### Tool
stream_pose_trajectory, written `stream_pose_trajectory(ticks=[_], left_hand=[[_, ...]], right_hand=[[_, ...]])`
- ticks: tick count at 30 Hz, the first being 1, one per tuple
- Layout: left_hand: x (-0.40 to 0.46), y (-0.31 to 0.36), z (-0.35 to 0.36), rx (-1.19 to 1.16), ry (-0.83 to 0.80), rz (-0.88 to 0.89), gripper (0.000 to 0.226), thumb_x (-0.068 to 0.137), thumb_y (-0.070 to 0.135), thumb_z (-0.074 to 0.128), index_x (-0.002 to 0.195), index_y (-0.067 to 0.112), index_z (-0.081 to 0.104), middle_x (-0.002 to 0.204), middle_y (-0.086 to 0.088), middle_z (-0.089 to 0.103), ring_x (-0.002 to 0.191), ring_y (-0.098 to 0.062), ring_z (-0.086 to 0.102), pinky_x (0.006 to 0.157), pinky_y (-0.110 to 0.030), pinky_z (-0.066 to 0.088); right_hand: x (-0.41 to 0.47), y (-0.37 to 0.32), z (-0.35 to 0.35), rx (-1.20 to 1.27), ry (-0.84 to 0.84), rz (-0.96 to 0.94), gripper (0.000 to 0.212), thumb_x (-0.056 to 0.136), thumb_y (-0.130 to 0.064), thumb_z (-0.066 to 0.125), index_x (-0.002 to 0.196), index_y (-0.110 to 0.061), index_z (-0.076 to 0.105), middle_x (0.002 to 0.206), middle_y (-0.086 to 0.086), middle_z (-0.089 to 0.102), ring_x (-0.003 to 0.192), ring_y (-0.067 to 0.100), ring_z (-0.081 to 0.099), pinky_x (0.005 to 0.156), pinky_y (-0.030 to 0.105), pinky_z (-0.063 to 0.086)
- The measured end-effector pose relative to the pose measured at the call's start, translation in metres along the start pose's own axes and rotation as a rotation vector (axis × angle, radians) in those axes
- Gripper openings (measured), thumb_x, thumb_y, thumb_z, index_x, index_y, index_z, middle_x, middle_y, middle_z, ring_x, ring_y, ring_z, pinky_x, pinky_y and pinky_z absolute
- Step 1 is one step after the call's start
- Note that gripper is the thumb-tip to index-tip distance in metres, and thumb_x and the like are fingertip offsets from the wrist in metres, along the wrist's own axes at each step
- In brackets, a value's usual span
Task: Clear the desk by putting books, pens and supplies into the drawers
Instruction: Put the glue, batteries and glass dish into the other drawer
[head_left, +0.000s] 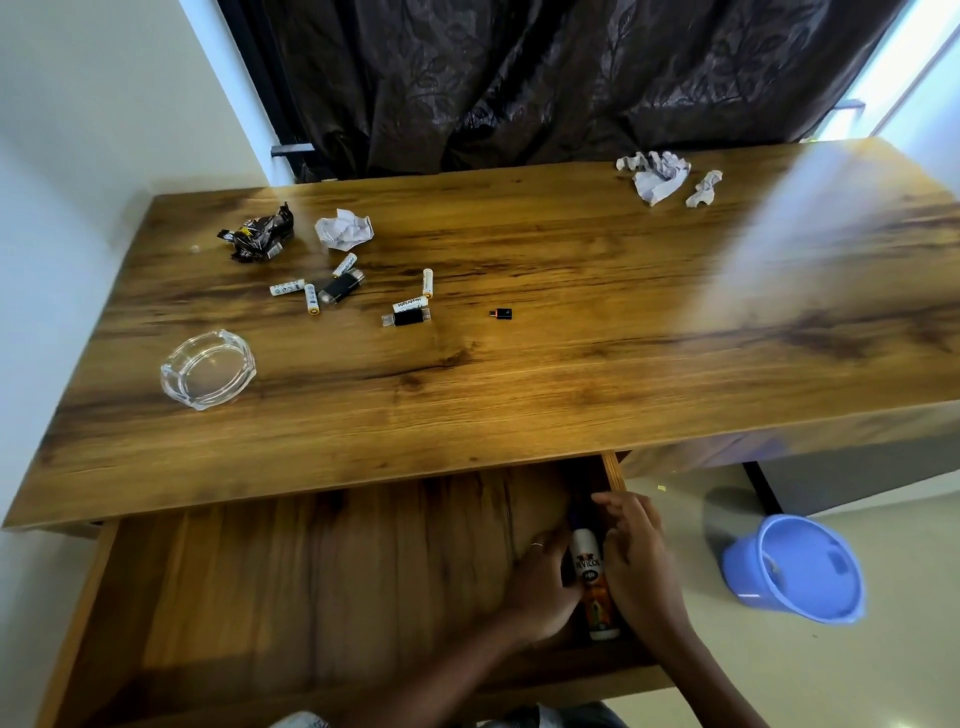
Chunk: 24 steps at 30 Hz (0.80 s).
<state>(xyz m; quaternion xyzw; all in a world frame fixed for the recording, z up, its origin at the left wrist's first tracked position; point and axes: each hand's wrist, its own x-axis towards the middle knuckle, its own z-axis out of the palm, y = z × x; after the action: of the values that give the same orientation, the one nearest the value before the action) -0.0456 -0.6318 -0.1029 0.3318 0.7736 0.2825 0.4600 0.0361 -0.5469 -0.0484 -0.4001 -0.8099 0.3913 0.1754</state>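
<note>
Both hands, left hand (537, 587) and right hand (641, 566), flank the white-and-orange plastic glue bottle (595, 582) inside the open wooden drawer (291, 582) (right end); beyond them white cylindrical batteries (311, 299) lie on the wooden desk (571, 364), with the blue plastic bucket (800, 569) right of the grip.

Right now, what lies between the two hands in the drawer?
In the head view, a glue bottle lies between the left hand and the right hand, at the right end of the drawer.

White glue bottle (592, 577) lies in the open drawer's (311, 571) right end.
</note>
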Motion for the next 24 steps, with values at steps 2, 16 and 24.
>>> stream_pose_trajectory(ticks=[2,16,24], left_hand=[[0.001,-0.002,-0.001,0.058,0.017,0.011,0.068,0.092,0.040,0.053,0.149,0.034,0.016,0.152,0.001,0.025,0.136,-0.019,0.033,0.109,-0.035,0.037],[-0.033,-0.005,-0.073,-0.085,0.463,0.263,0.032,0.090,0.018,0.050,0.105,0.043,0.061,0.099,0.019,0.064,0.086,0.009,0.058,0.069,-0.008,0.043],[-0.015,-0.013,-0.162,-0.052,0.879,0.299,0.025,0.089,0.034,0.040,0.101,0.035,0.062,0.095,0.019,0.065,0.086,0.004,0.058,0.073,-0.016,0.047]], right_hand=[[0.002,-0.002,0.003,-0.011,-0.010,-0.012,0.044,0.084,0.012,0.047,0.117,-0.016,0.056,0.113,-0.009,0.044,0.103,0.010,0.052,0.072,0.013,0.043],[0.045,-0.040,0.024,-0.018,-0.028,-0.177,0.033,0.079,0.012,0.057,0.096,-0.015,0.066,0.094,-0.012,0.054,0.092,0.012,0.053,0.074,0.009,0.038],[0.143,-0.113,0.054,0.025,-0.089,-0.395,0.020,0.090,-0.016,0.050,0.104,-0.014,0.064,0.104,-0.001,0.057,0.102,0.017,0.053,0.082,0.030,0.044]])
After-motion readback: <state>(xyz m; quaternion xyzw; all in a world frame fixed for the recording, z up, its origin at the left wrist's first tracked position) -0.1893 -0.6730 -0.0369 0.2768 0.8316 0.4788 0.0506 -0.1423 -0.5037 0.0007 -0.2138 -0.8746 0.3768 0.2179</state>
